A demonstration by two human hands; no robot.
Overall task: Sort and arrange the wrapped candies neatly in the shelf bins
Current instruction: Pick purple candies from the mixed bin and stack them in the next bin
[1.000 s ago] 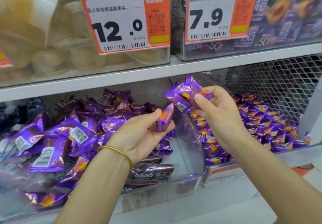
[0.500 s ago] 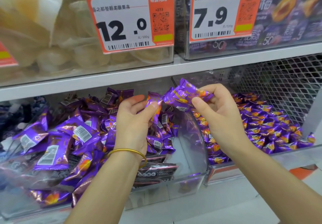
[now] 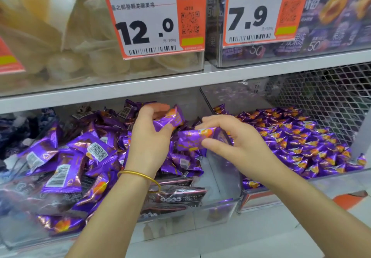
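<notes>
wrapped candies: left hand [image 3: 148, 137] is pinching the upper candy [image 3: 170, 118], right hand [image 3: 230, 143] is pinching the lower candy [image 3: 192, 139].
where: both are hovering over the clear bin [image 3: 218, 207] heap.
why: probably being compared before sorting; small candies [image 3: 301, 137] are lying rightward.
</notes>
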